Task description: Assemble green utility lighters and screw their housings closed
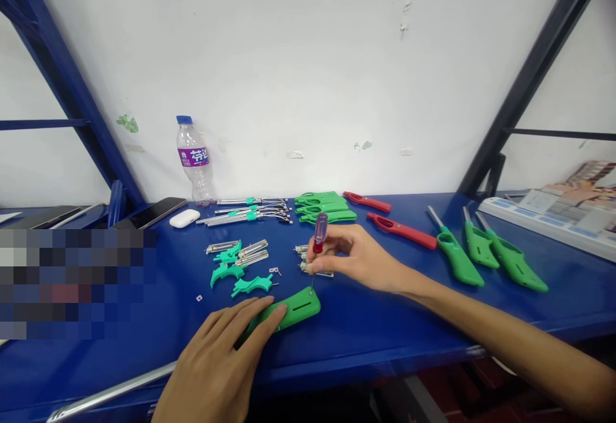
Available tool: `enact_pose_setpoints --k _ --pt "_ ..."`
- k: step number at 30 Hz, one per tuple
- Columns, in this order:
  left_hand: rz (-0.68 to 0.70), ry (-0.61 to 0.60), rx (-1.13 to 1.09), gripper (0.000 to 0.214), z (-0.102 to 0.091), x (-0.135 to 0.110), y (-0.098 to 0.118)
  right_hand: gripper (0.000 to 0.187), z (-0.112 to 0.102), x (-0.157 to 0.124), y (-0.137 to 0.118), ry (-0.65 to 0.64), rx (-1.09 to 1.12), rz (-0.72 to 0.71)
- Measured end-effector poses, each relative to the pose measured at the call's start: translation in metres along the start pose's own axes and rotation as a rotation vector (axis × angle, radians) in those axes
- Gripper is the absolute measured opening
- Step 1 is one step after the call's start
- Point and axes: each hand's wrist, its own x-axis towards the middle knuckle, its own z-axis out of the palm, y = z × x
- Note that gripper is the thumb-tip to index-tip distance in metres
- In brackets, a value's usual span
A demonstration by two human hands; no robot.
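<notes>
1. The right hand (349,257) pinches the screwdriver (320,233) between thumb and fingers, its handle nearly upright.
2. The screwdriver's tip meets the right end of the green casing (303,307), just past a dark slot.
3. That casing lies on the blue table (366,333), near the front edge.
4. The left hand (219,352) is clamped over the casing's left part, its fingers across the top.
5. A metal tube (115,389) runs out left from behind that hand (whether it joins the casing, I cannot tell).
6. Beyond the casing lie teal parts (253,285); two red shells (402,229) and three green lighters (461,260) lie right.
</notes>
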Motion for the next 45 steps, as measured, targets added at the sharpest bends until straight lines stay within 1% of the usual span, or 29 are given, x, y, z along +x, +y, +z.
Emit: enact_pose_setpoints --k 2,3,6,7,9,10,11,12,15,18,20,22,26,29,32,34,38,40,43,45 --pt "-0.009 -0.025 0.002 0.063 0.001 -0.001 0.000 0.025 0.001 -0.001 0.000 0.018 0.001 -0.010" --pt "-0.005 -0.034 0.005 0.064 0.001 -0.001 0.000 0.030 0.001 -0.001 0.000 0.025 0.006 -0.017" --pt "0.032 -0.025 0.015 0.067 0.001 -0.001 -0.001 0.068 0.001 -0.003 0.000 0.032 0.020 -0.047" --pt "0.042 -0.011 0.016 0.069 0.002 -0.001 -0.001 0.077 0.000 -0.003 0.000 0.032 0.020 -0.060" --pt "0.047 0.005 0.019 0.072 0.002 -0.001 -0.002 0.084 -0.001 -0.003 0.001 0.034 0.019 -0.088" --pt "0.053 0.006 0.019 0.073 0.002 -0.001 -0.003 0.084 -0.002 -0.003 0.001 0.035 0.026 -0.105" --pt "0.053 -0.001 0.019 0.074 0.002 -0.002 -0.003 0.080 -0.003 -0.003 0.001 0.033 0.042 -0.123" --pt "0.052 -0.011 0.020 0.075 0.002 -0.003 -0.003 0.071 -0.005 -0.002 0.001 0.028 0.069 -0.142" --pt "0.048 -0.022 0.008 0.076 0.003 -0.005 -0.003 0.039 -0.011 0.000 -0.001 -0.003 0.197 -0.192" --pt "0.034 -0.015 -0.007 0.076 0.002 -0.006 -0.001 0.021 -0.018 0.002 -0.003 -0.039 0.334 -0.194" --pt "0.041 -0.006 -0.013 0.074 0.001 -0.005 -0.002 0.013 -0.022 0.002 -0.004 -0.063 0.409 -0.164" --pt "0.061 0.005 -0.011 0.073 0.001 -0.004 -0.003 0.014 -0.024 0.001 -0.003 -0.099 0.474 -0.122" --pt "0.068 -0.003 0.007 0.074 0.002 -0.004 -0.004 0.023 -0.025 0.001 -0.003 -0.188 0.562 -0.043" --pt "0.050 -0.016 0.005 0.074 0.002 -0.005 -0.002 0.026 -0.021 0.001 -0.003 -0.220 0.591 -0.040" --pt "0.019 -0.032 0.010 0.076 0.002 -0.006 -0.001 0.025 -0.014 0.002 -0.003 -0.166 0.607 -0.094" --pt "0.038 -0.037 0.013 0.076 0.002 -0.005 -0.002 0.021 -0.010 0.002 -0.003 -0.130 0.603 -0.130" --pt "0.067 -0.044 0.027 0.074 0.002 -0.005 -0.005 0.024 -0.013 0.001 -0.005 -0.159 0.555 -0.145" --pt "0.072 -0.048 0.033 0.074 0.002 -0.005 -0.005 0.022 -0.015 0.001 -0.008 -0.160 0.532 -0.151" --pt "0.068 -0.050 0.032 0.074 0.002 -0.006 -0.004 0.012 -0.014 0.001 -0.008 -0.125 0.512 -0.169" --pt "0.066 -0.046 0.031 0.074 0.003 -0.006 -0.003 0.012 -0.011 0.002 -0.006 -0.095 0.502 -0.179"
